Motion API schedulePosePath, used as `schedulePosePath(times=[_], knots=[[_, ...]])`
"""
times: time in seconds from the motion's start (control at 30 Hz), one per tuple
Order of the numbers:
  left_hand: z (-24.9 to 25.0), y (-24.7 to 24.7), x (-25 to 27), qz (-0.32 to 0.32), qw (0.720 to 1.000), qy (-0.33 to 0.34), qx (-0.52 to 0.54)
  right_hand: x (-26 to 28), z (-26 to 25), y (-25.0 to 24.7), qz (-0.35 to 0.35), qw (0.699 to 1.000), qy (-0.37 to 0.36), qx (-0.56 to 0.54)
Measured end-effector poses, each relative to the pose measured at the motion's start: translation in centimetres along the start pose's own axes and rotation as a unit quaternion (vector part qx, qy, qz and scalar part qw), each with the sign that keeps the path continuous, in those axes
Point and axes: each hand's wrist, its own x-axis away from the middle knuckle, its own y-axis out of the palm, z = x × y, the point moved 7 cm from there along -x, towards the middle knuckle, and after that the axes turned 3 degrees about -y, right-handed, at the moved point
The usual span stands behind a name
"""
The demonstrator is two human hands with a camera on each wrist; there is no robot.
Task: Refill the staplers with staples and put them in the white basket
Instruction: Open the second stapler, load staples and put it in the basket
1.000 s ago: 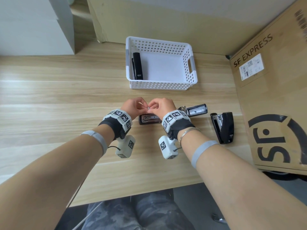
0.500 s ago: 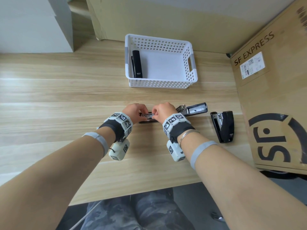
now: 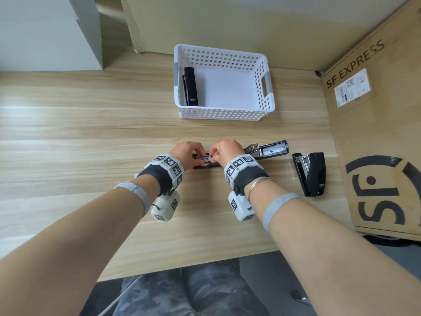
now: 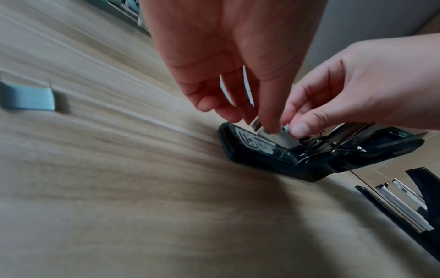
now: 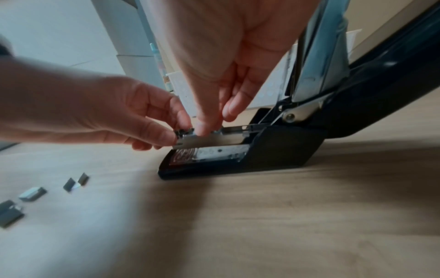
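An open black stapler (image 3: 206, 166) lies on the wooden table with its lid (image 3: 271, 150) swung back to the right. My left hand (image 3: 193, 153) and right hand (image 3: 218, 153) meet over its metal magazine (image 5: 214, 140). Both pinch a short silver staple strip (image 4: 278, 135) at the magazine's front end. The left thumb and forefinger (image 5: 166, 135) hold its left end, and the right thumb (image 5: 204, 129) presses on top of it. A white basket (image 3: 223, 115) stands behind, with one closed black stapler (image 3: 191, 86) along its left side.
A second black stapler (image 3: 311, 173) lies partly open to the right, next to a large SF Express carton (image 3: 376, 133). Several loose staple strips (image 5: 32, 193) lie on the table left of my hands. A white wall panel (image 3: 45, 30) stands at the back left.
Both hands came down from just above the stapler, where they held the strip between them, onto the magazine. The view has tilted a little; nothing else on the table moved.
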Motion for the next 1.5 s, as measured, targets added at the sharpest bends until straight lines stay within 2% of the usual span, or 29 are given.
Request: schedulePosePath(times=[0.2, 0.6, 0.77, 1.03, 1.17, 1.3, 1.5], knots=[[-0.1, 0.0, 0.0, 0.001, 1.0, -0.005, 0.015, -0.5, 0.2, -0.3, -0.02, 0.999, 0.025, -0.012], [-0.3, 0.0, 0.0, -0.004, 1.0, -0.011, 0.028, -1.0, -0.4, 0.2, -0.011, 0.999, 0.019, 0.028], [-0.4, 0.0, -0.1, -0.006, 1.0, -0.009, 0.03, -1.2, -0.2, 0.3, -0.008, 0.999, 0.032, 0.012], [0.1, -0.3, -0.5, -0.018, 0.999, 0.017, -0.026, -1.2, 0.1, 0.1, -0.022, 0.997, 0.037, 0.067], [0.1, -1.2, -0.8, -0.028, 0.999, 0.021, -0.037, -1.0, -0.3, -0.8, -0.005, 0.997, 0.03, 0.067], [-1.8, -3.3, -0.4, -0.02, 0.999, 0.002, -0.034, -1.0, -1.5, -1.8, 0.024, 0.998, 0.018, 0.046], [-6.8, -6.4, 2.4, -0.013, 0.995, -0.039, -0.091, -0.5, -2.9, -1.5, 0.043, 0.998, 0.005, 0.056]])
